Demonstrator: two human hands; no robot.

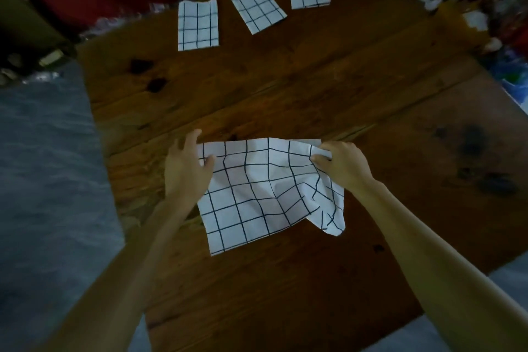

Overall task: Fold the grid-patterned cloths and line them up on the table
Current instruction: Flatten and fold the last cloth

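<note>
Three folded cloths (258, 6) lined up at worktop (314, 88) far edge; fourth cloth (257, 194) unfolded, right hand (344, 164) grip pinching its corner, left hand (185, 168) loosely open at its edge.

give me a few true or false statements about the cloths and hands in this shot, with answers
1. Three folded cloths lie in a row at the far side of the table. True.
2. The right hand rests flat on bare wood. False: it pinches the far right corner of the unfolded cloth.
3. The middle folded cloth is turned at an angle to its neighbours. True.
4. The cloth near the person is already folded small. False: it lies spread out and wrinkled.
5. The left hand is at the cloth's left edge, its thumb on the fabric. True.
</note>
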